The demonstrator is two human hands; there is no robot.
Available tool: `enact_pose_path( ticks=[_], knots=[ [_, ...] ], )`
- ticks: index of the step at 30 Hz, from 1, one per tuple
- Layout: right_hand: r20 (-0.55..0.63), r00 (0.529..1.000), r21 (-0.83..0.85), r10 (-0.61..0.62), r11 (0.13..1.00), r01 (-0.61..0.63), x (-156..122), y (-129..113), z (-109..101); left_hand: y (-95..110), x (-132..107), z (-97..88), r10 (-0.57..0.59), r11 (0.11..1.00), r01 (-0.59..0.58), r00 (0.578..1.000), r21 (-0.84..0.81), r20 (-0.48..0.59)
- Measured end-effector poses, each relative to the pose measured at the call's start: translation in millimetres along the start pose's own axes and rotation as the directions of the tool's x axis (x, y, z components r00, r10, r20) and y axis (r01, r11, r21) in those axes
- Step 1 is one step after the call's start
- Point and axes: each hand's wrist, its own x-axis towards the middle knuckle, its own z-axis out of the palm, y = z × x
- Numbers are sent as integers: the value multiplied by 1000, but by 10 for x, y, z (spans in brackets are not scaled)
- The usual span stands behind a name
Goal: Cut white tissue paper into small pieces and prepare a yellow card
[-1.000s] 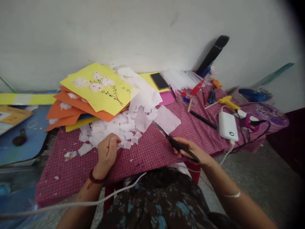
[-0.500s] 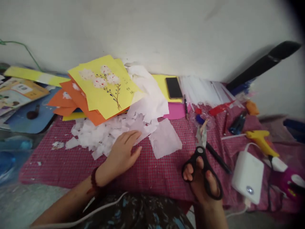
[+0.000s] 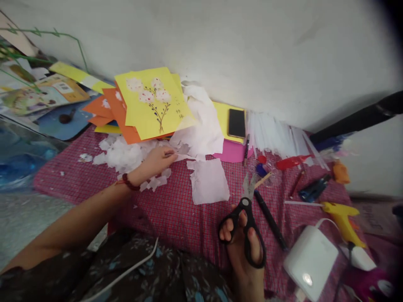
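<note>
My right hand [image 3: 241, 237] has its fingers through the handles of black-handled scissors [image 3: 247, 199], whose blades stand slightly apart and point away from me. My left hand [image 3: 157, 161] pinches the edge of a thin white paper piece [image 3: 185, 157] over a heap of white paper scraps [image 3: 122, 155]. A larger torn-edged square of white paper [image 3: 209, 182] lies flat on the checked cloth [image 3: 176, 209] between both hands. Behind it, a crumpled white sheet [image 3: 204, 126] leans by a yellow card [image 3: 157, 100] with painted, paper-petalled flowers.
Orange cards [image 3: 110, 105] lie under the yellow one. A phone [image 3: 236, 123], a pen [image 3: 247, 149] and white strips [image 3: 270, 132] line the wall. To the right are a black marker [image 3: 270, 220], a yellow glue gun [image 3: 341, 216] and a white box-shaped device [image 3: 311, 262].
My left hand has gone from lying open on the scraps to pinching a paper piece. The scissors, still in my right hand, have moved off the wooden stick. The camera view has shifted.
</note>
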Motion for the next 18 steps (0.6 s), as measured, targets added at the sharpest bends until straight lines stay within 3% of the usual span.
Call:
enact_pose_path(
  ticks=[5,8,10,12,14,16,18],
  knots=[
    [3,999,-52,-48,997,49,-11,-26,60,236,-42,-443,17,995,-14,1000,-98,26],
    [23,997,-92,-79,992,81,-14,-25,86,471,-287,-606,193,981,-193,981,24,-8],
    [20,995,-136,-99,986,101,-26,-24,93,592,-519,-605,343,925,-344,939,164,32],
    [13,994,-179,-108,978,109,-62,-28,99,646,-769,-524,445,844,-478,877,241,179],
    [9,995,-236,-97,967,96,-128,-42,109,622,-1002,-407,495,786,-578,800,218,339],
    [-1,997,-323,-73,944,68,-222,-62,124,540,-1192,-305,495,778,-606,753,164,434],
    [-3,999,-387,-42,921,38,-336,-80,140,436,-1325,-249,465,808,-578,748,119,472]
  ],
)
